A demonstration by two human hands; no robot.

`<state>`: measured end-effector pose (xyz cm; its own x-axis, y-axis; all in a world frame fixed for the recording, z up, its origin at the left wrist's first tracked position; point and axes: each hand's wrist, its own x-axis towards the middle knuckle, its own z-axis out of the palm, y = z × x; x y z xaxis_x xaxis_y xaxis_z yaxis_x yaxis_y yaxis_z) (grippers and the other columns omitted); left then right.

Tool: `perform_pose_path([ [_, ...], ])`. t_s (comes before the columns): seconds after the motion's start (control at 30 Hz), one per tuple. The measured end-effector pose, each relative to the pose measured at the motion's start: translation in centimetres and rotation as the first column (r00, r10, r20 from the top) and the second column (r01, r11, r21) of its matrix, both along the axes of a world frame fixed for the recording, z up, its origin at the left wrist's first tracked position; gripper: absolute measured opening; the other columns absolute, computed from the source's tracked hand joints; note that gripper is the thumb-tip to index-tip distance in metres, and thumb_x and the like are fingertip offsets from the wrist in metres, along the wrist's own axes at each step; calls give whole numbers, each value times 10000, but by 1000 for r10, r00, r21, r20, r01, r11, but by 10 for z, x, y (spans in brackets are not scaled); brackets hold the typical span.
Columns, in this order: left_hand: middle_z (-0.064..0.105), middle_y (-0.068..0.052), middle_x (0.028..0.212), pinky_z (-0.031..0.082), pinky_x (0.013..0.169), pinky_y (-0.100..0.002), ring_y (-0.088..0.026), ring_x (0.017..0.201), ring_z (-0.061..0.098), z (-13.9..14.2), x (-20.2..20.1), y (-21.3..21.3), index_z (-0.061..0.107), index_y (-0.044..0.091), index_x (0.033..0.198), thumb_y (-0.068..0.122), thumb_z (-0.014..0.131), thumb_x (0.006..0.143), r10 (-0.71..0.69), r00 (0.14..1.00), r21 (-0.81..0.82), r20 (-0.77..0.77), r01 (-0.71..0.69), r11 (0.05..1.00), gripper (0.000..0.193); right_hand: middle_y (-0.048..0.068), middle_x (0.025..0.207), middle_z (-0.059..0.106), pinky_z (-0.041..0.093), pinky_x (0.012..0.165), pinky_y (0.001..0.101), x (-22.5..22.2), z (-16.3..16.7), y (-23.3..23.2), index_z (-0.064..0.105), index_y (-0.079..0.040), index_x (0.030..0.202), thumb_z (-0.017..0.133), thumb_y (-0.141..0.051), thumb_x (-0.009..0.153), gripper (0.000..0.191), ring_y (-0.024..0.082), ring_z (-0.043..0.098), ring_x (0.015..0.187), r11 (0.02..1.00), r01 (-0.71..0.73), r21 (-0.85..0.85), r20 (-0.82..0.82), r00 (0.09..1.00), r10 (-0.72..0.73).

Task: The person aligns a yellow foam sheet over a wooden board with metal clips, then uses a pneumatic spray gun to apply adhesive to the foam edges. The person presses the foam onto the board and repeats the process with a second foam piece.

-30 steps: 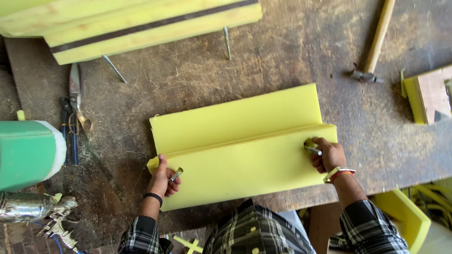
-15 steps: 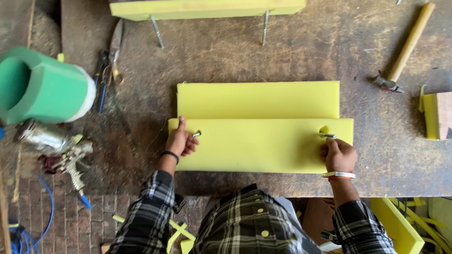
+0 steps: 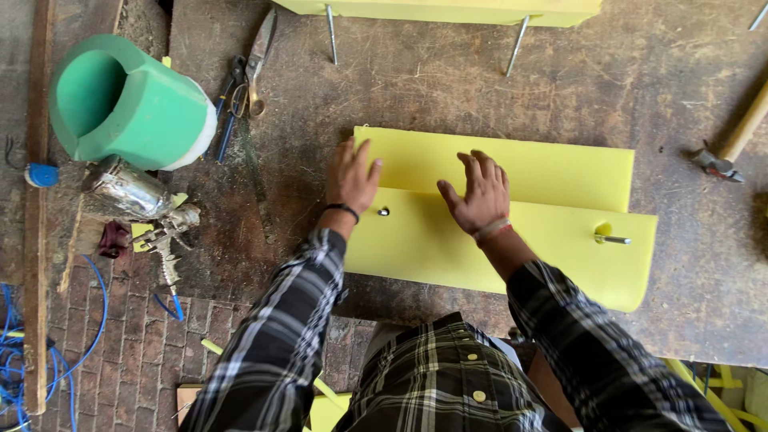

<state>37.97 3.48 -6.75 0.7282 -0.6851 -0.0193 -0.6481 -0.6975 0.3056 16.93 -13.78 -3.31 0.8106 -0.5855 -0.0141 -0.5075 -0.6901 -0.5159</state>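
Now both hands are laid flat, fingers spread and nothing grasped, on the yellow foam [image 3: 552,172] folded on the worn surface [image 3: 448,96]. The left hand [image 3: 350,178] is pressed at the foam's left edge, just beside a small pin [image 3: 383,212]; the right hand [image 3: 476,192] is set over the fold line. A second pin [image 3: 612,238] is seen near the right end. Green foam [image 3: 132,104], shears [image 3: 258,68] and a hammer [image 3: 732,144] are lying apart.

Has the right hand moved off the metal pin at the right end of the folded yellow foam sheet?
Yes. The right hand left the metal pin and now lies flat nearer the middle of the folded yellow foam sheet.
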Motion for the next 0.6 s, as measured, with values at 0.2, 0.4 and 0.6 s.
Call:
perform_pose_path([
  [0.2, 248, -201, 1669, 164, 1218, -615, -420, 1537, 195, -14, -3, 0, 335, 202, 1599, 563, 419, 1034, -54, 997, 115, -49, 59, 992, 676, 183, 1687, 175, 109, 1228, 585, 36, -18, 0, 279, -158, 1607, 345, -769, 928, 916, 333, 121, 1563, 997, 65, 44, -412, 910, -41],
  [0.4, 105, -211, 1692, 95, 1208, -639, -446, 1546, 101, -31, 13, -14, 213, 199, 1634, 632, 443, 986, -61, 995, 181, -84, 76, 981, 813, 186, 1703, 67, 98, 1212, 601, 52, -31, -8, 189, -186, 1632, 349, -756, 927, 920, 353, 80, 1565, 998, 63, 13, -428, 902, -52],
  [0.6, 23, -225, 1687, 76, 1190, -678, -447, 1545, 89, -48, 23, -31, 149, 213, 1639, 629, 516, 934, 8, 997, 272, -77, 13, 962, 898, 177, 1699, 15, 99, 1202, 604, 68, -39, -18, 131, -185, 1641, 382, -788, 890, 996, 352, 51, 1563, 995, 104, 3, -477, 874, -90],
])
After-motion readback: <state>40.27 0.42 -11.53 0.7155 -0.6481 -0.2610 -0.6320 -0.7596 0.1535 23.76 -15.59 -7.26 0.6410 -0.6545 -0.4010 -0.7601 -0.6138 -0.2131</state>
